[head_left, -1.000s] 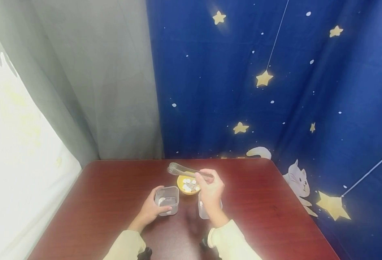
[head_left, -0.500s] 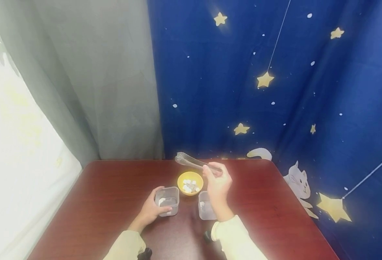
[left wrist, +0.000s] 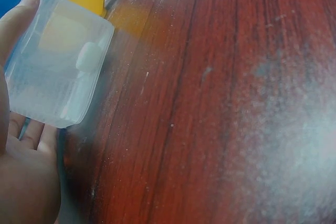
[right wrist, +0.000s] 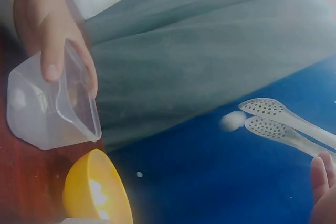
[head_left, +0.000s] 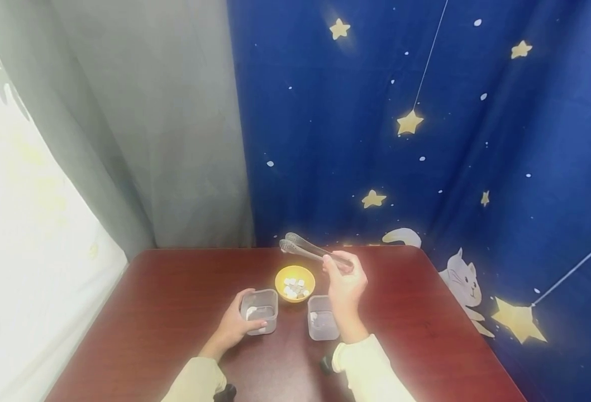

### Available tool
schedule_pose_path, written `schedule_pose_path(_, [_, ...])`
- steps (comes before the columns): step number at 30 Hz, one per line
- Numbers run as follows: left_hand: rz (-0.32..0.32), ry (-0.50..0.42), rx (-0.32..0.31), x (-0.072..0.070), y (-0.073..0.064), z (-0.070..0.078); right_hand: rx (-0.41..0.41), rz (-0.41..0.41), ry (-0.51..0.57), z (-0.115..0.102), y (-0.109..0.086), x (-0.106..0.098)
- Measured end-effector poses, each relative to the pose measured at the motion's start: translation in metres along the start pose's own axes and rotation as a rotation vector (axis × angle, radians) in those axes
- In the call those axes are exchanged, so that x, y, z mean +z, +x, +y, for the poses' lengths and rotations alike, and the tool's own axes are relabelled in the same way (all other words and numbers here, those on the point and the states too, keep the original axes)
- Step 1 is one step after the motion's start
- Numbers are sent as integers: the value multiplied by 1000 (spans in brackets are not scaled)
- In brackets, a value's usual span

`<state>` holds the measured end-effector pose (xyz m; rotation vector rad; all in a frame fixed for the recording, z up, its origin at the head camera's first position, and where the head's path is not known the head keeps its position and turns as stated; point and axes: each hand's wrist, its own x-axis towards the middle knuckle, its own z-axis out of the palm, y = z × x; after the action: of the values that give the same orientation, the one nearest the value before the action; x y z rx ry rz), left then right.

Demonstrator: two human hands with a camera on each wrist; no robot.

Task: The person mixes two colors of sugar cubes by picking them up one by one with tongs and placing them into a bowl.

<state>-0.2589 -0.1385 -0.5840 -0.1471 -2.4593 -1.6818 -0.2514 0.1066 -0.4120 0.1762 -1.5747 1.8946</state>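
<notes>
My left hand (head_left: 232, 324) grips a clear plastic container (head_left: 267, 317) around its side, thumb over the near rim. A small white lump (left wrist: 90, 57) shows through its wall in the left wrist view. Raised above the table, my right hand (head_left: 347, 282) pinches metal tongs (head_left: 315, 251) with perforated ends. Right at the tongs' tips in the right wrist view is a whitish, slightly blurred ball (right wrist: 232, 121). Between the hands stands a yellow bowl (head_left: 278, 282) with several white pieces (head_left: 295, 286) in it. A second clear container (head_left: 323, 329) is partly behind my right wrist.
All of this is on a dark red-brown table (head_left: 175, 285). A grey curtain (head_left: 175, 139) and a blue star-patterned curtain (head_left: 325, 139) hang behind it, and a bright white cloth (head_left: 19, 223) is at the left.
My right hand has lifted the tongs up and to the right, away from over the yellow bowl, uncovering the bowl and more of the second container. The left hand stays put.
</notes>
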Motion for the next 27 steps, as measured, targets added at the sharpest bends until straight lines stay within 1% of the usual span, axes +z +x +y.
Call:
schedule_pose_path(7, [3,-8,-30,0,1,-1,21,3,-61,0,-5,-1])
schedule_pose_path(11, [-3,-15,-28,0,1,-1,45,-25,-98,-2,-9,1])
schedule_pose_path(14, [-5,-17,-28,0,1,-1,79,-51,-133,-1,-11,1])
schedule_pose_path(18, [-3,-20,-24,0,1,-2,143,-74,-182,20,-12,0])
schedule_pose_path(21, [-1,-14,-14,0,2,-3,170,-94,-215,38,-13,-1])
schedule_pose_path(27, [6,-18,-15,0,2,-3,186,-198,-275,49,-21,2])
